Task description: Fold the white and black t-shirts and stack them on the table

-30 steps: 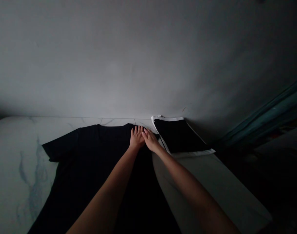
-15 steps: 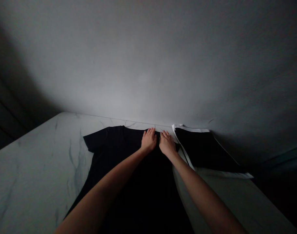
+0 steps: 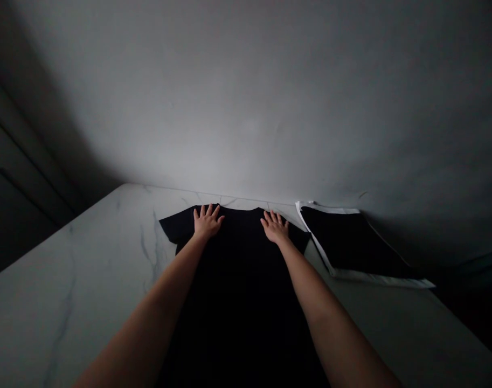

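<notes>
Both spread out, left hand [image 3: 207,222] and right hand [image 3: 275,227] are rested on the black T-shirt [image 3: 241,280]; neckline [image 3: 240,212] between them could get bunched if they're pushed unevenly.

Visible body parts: left hand [image 3: 207,222] and right hand [image 3: 275,228], both bare, each with five short, slim fingers [image 3: 209,210]. Wrists [image 3: 199,237] narrow. Left forearm [image 3: 160,302] and right forearm [image 3: 322,302] likewise bare, smooth in outline, broadening evenly toward the lower edge of view. Finer surface detail lost in dim light.
</notes>
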{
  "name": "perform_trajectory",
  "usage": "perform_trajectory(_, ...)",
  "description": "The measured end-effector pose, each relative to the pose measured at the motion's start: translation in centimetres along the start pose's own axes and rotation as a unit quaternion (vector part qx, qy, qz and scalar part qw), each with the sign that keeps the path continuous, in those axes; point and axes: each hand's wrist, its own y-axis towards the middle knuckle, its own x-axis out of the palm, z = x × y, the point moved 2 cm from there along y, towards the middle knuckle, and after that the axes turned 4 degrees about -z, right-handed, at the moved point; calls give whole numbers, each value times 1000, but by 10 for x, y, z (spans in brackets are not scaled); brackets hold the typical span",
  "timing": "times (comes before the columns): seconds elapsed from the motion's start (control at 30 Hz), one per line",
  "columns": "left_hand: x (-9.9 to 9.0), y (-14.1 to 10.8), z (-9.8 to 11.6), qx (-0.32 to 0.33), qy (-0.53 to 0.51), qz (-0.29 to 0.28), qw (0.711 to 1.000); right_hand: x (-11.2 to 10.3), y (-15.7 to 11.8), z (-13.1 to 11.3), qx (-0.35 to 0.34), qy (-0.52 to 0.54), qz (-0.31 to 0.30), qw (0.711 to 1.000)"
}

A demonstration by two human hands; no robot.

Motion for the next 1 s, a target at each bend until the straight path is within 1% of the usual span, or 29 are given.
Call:
perform_trajectory(0.07, -7, -4, 2, -6, -9, -5, 1000, -7, -8, -6, 8, -10, -15, 1000)
perform_trajectory(0.13, -12, -15, 2, -15, -13, 0, 1000, -9, -25, -14, -3, -21, 3, 1000)
perform_trajectory(0.2, -14, -34, 3, -9, -8, 24, 1000, -4, -51, -24, -52, -23, 41, 998)
perform_trajectory(0.27, -13, -60, 5, 26, -1, 44, 999, 9, -84, -34, -126, -17, 58, 990)
perform_trajectory(0.3, -12, -73, 7, 53, 0, 43, 998, 16, -100, -40, -161, -13, 55, 985)
perform_trajectory(0.33, -10, -87, 9, 82, 1, 32, 996, 23, -115, -44, -191, -7, 48, 981)
perform_trajectory(0.4, -7, -111, 11, 124, 3, -5, 992, 32, -141, -51, -227, 4, 33, 973)
perform_trajectory(0.47, -8, -132, 12, 141, 9, -30, 990, 35, -160, -55, -248, 10, 23, 968)
perform_trajectory(0.53, -11, -153, 10, 163, 15, -39, 986, 35, -180, -54, -277, 14, 12, 961)
perform_trajectory(0.63, -14, -192, 0, 218, 19, -45, 975, 35, -221, -44, -342, 26, -2, 939)
perform_trajectory(0.7, -15, -222, -14, 239, 20, -40, 970, 36, -253, -32, -384, 37, -16, 922)
perform_trajectory(0.8, -17, -261, -40, 255, 27, -27, 966, 35, -293, -10, -454, 53, -63, 887)
perform_trajectory(0.83, -17, -271, -48, 255, 31, -23, 966, 34, -302, -1, -471, 60, -81, 876)
perform_trajectory(0.87, -17, -279, -56, 251, 36, -17, 967, 34, -307, 7, -474, 67, -91, 873)
perform_trajectory(0.9, -17, -285, -62, 241, 39, -9, 970, 35, -309, 17, -459, 74, -90, 881)
perform_trajectory(1.0, -15, -296, -74, 212, 44, 13, 976, 43, -305, 48, -344, 70, -38, 935)
